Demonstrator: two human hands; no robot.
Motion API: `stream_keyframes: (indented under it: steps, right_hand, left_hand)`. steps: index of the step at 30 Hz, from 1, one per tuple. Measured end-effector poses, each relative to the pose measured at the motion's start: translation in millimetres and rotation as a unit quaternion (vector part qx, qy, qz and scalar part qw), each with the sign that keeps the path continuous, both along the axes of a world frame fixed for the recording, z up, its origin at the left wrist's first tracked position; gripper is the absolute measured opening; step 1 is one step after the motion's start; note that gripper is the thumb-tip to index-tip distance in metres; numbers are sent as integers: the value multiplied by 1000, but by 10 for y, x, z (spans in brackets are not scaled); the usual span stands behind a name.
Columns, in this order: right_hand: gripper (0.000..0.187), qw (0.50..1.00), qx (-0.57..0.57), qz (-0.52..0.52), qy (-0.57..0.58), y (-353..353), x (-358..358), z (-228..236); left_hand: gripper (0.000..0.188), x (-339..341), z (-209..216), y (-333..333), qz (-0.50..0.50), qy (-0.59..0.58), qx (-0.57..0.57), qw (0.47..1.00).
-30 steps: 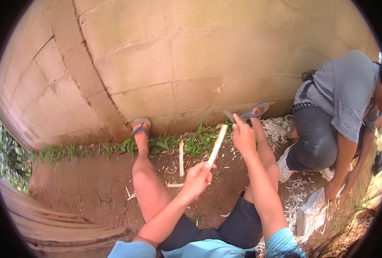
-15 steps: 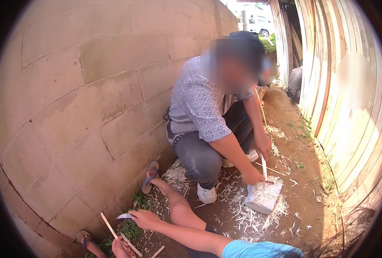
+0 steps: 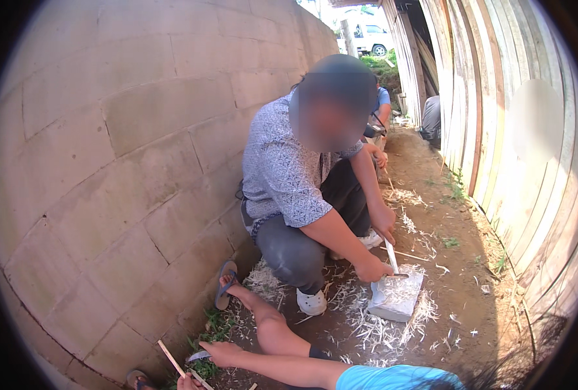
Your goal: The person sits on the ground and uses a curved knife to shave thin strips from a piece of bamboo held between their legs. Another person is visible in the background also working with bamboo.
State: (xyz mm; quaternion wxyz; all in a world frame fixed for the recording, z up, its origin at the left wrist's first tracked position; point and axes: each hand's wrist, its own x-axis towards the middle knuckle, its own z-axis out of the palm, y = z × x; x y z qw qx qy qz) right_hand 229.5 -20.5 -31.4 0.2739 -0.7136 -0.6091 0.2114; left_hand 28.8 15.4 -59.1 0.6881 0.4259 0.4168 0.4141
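From the lower right my right arm, in a light blue sleeve, reaches across to the left. My right hand is closed on a knife whose short curved blade shows beside the grass. At the bottom edge, my left hand grips a thin pale wooden stick that points up and away. Most of this hand is cut off by the frame. The blade is close to the stick; whether they touch, I cannot tell. Another pale stick piece lies beside my left hand. My bare leg and sandalled foot stretch out beyond my arm.
A crouching co-worker holds a knife against a pale wood strip over a grey block. Wood shavings cover the ground around it. A block wall stands left, a plank wall right. Another person sits behind.
The view has shifted slightly, and my hands appear lower. My left hand and its stick have dropped mostly out of the frame. The co-worker's hands stay over the block.
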Motion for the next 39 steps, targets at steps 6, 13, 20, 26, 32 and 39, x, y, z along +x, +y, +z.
stream_keyframes:
  steps: [6,13,20,26,32,39]
  right_hand:
    - [63,1000,-1,19,-12,-11,-48,46]
    - [63,1000,9,13,-17,-8,-93,-15]
    - [56,999,-14,29,-10,-72,-204,174]
    - [55,1000,12,-8,3,-6,-169,172]
    - [54,1000,7,-17,7,19,-83,125]
    - [53,994,86,-34,63,84,-115,162]
  left_hand:
    - [15,-4,315,-188,15,54,37,998]
    - [13,17,260,-157,31,7,2,1000]
    - [13,-16,370,-237,26,13,-12,1000]
    - [13,-10,377,-221,17,21,-6,1000]
    - [15,10,429,-259,9,44,6,999]
    - [20,-114,127,-58,78,-9,30,996]
